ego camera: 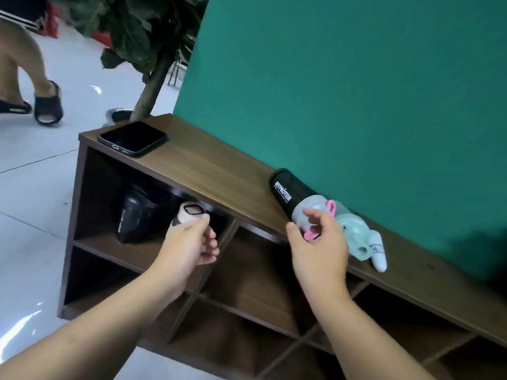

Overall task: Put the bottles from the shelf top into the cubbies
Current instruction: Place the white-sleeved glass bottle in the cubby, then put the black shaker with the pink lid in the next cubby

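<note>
My left hand is nearest, its grip closed round a beige bottle with a dark loop on its cap, held at the mouth of the upper left cubby. My right hand is at the shelf's front edge, fingers curled loosely and half open around a pink loop; I cannot tell whether it truly grips anything.

Inside that cubby, behind the beige bottle, stands a black bottle marked "SPORT BOTTLE" down its side.

On the shelf top, just beyond my right hand, lie three bottles against the green wall: a black shaker reading "MYPROTEIN", a pale green bottle with pink parts touching it, and a small white bottle whose label is too small to read.

Farther left on the shelf top lies a phone, face up and dark. Beyond it stand a plant and someone's sandalled feet on the floor.
</note>
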